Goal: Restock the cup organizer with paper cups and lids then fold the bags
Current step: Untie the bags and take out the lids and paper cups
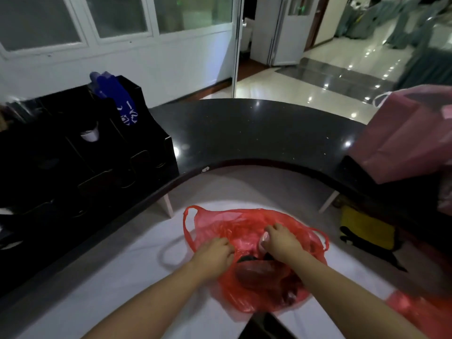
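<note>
Where both forearms reach in from the bottom edge, the hands meet on a red plastic bag (244, 231) that lies on a white lower surface (117, 277) in front of the person. This bag is thin, crinkled and translucent, with two loop handles: one stands up at its far left corner and one curls out at its right side. The left hand (215, 253) has its fingers curled into the film at the bag's left part, gripping it. The right hand (278, 243) also pinches the film, thumb and fingers bunched on the upper middle of the bag. Through the red plastic a dark, rounded shape shows below the hands, but what it is cannot be made out. Another patch of red plastic (415, 311) is cut off at the lower right edge. Beyond the white surface, a curved black desk (256, 133) arcs across the view. On its left end stands the black cup organizer (80, 155), so dark that its compartments are hard to tell apart; one white cup rim (90, 135) shows in a slot, and a blue printed bag (119, 99) sticks up from its back. A pink paper bag (403, 138) sits on the desk's right end, partly cut off. Something yellow and black (367, 231) lies under the desk at the right.
</note>
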Motion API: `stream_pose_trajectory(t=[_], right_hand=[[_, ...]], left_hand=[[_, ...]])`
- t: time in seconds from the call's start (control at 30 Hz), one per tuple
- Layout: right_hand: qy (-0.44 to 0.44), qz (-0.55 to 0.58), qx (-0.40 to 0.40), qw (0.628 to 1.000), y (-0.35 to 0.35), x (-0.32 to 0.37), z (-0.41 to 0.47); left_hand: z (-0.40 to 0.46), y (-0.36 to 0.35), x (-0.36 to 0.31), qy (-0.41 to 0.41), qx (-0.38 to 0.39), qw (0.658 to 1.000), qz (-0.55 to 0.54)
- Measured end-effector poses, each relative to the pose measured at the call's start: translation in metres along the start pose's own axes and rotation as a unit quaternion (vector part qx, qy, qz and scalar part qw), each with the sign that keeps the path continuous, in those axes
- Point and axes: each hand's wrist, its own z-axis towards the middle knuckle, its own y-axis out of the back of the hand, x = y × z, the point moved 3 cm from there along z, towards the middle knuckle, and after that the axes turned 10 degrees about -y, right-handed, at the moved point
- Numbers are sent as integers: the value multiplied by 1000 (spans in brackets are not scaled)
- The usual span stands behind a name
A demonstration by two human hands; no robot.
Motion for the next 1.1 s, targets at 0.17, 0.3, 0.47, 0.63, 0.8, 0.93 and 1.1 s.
stream_pose_trajectory(t=[0.17,0.3,0.47,0.63,0.8,0.93,1.1], right_hand=[[-44,-54,35,997,-13,-7,15],[-90,-52,39,994,-8,-13,26],[-90,-90,64,990,-10,-21,26],[-63,-93,56,992,-15,-4,34],[-110,-105,118,981,-30,-5,48],[-114,-102,168,974,-39,-3,57],[-117,-75,153,978,-50,-2,58]], left_hand=[[31,-15,4,-33,39,999,1],[49,-30,12,-22,70,997,10],[54,-48,11,-3,135,991,11],[62,-41,8,-7,143,990,18],[65,-45,6,12,161,987,-1],[66,-49,7,35,178,983,-7],[67,-50,2,49,176,982,-35]])
